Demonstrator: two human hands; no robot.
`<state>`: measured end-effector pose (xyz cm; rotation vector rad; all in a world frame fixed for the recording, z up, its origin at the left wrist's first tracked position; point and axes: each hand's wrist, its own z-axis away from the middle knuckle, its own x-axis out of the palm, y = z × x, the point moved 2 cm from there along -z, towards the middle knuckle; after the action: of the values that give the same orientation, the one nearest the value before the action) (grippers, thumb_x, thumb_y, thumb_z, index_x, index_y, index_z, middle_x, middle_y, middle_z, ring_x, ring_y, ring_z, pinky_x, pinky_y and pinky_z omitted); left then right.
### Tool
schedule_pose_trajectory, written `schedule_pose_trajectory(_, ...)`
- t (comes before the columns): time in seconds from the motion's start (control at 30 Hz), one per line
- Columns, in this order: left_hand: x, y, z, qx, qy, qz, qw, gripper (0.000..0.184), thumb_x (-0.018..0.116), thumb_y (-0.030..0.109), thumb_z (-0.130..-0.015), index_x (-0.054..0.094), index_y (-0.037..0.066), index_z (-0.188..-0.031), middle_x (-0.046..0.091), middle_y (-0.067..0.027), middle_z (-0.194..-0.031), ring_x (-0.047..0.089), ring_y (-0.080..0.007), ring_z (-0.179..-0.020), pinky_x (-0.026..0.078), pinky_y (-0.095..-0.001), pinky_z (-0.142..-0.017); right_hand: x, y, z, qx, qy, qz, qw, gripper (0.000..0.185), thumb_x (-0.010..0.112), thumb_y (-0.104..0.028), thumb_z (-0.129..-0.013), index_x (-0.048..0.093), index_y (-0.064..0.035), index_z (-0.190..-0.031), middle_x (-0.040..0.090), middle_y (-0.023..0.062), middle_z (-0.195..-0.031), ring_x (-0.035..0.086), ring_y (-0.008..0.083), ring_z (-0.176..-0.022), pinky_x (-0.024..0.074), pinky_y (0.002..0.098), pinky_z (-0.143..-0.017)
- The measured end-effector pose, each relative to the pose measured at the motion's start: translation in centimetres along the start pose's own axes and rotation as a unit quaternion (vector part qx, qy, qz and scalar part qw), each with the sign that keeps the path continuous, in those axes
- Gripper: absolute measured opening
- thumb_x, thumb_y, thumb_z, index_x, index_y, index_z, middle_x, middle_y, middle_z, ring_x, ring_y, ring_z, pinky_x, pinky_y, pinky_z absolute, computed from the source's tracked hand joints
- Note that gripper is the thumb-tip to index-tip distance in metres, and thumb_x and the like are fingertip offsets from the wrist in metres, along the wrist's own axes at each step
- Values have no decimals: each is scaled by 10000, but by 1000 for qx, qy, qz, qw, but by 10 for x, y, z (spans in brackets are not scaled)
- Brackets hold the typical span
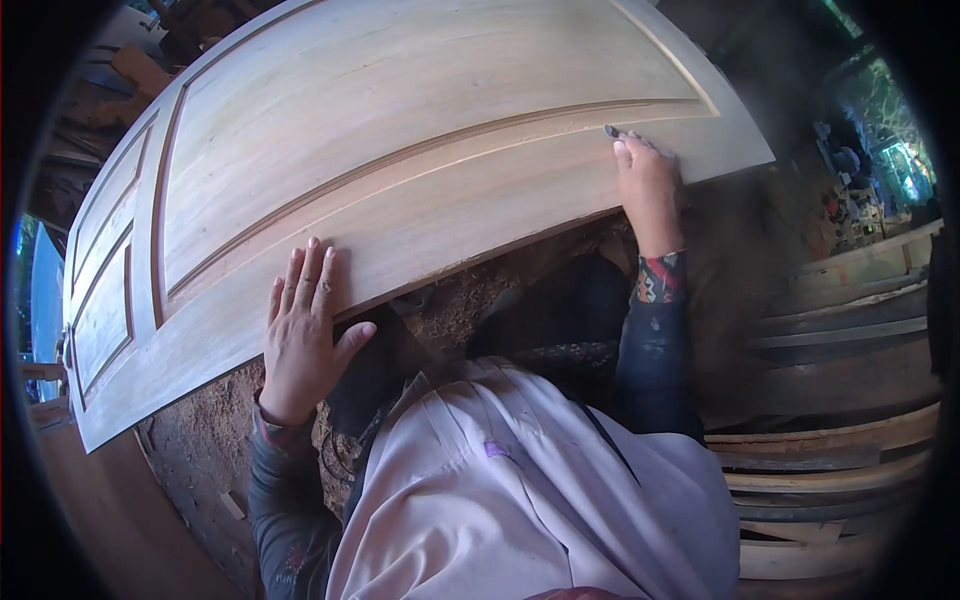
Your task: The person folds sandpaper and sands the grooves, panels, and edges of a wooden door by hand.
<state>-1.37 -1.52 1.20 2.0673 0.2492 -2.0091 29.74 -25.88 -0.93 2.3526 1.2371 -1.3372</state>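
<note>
A large pale wooden panelled door (430,225) lies across the view, with moulded grooves framing its panels. My left hand (303,325) rests flat on the door's near edge, fingers stretched out over the wood and thumb apart. Farther right, my right hand (645,180) is closed on the door's border, near a corner of the big panel. A small dark-tipped tool (612,131) pokes out between its thumb and fingers; most of it is hidden in the grip, so its kind does not show.
Stacked wooden boards (830,465) stand at the lower right. Sawdust and wood scraps cover the ground (195,450) below the door. A pale apron (520,490) covers my front, close to the near edge. Wood pieces (125,85) lie behind at the upper left.
</note>
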Motion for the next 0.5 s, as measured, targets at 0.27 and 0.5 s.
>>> schedule_pose_trajectory(0.27,-17,-9,15,130,9,231,964,496,650,296,-826,564,52,-1249,504,-156,-1344,424,-324,-1294,331,-466,-1051,5,-102,7,-122,-126,-219,960,230,570,-179,-892,654,-5,-1016,659,166,-1031,626,314,-994,492,395,-858)
schedule_pose_trajectory(0.5,-59,-150,-22,-34,204,188,960,300,624,168,-888,627,33,-1155,613,-166,-1196,565,-254,-1152,428,-343,-969,-27,-53,-61,68,-26,-73,995,199,533,-237,-894,613,-63,-841,599,183,-711,594,380,-689,449,467,-591)
